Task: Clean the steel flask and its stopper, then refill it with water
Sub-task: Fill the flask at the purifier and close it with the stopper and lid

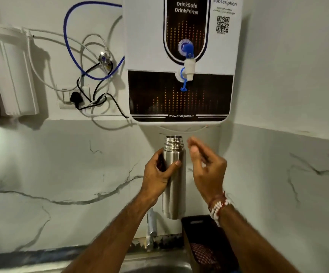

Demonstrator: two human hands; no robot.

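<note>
Left hand [157,172] fingers wrapped round the upright, uncapped steel flask [174,182]. Right hand [205,164] beside its neck, fingers loosely spread, holding nothing

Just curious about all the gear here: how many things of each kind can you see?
Open steel flask, held by the left hand: 1
White wall water purifier: 1
White filter housing: 1
Steel sink tap: 1
Dark plastic basket: 1
Total: 5

Right hand [205,164] beside the flask [174,186]: fingertips motion-blurred. Purifier [181,62] above the flask: top cropped by frame edge.
</note>
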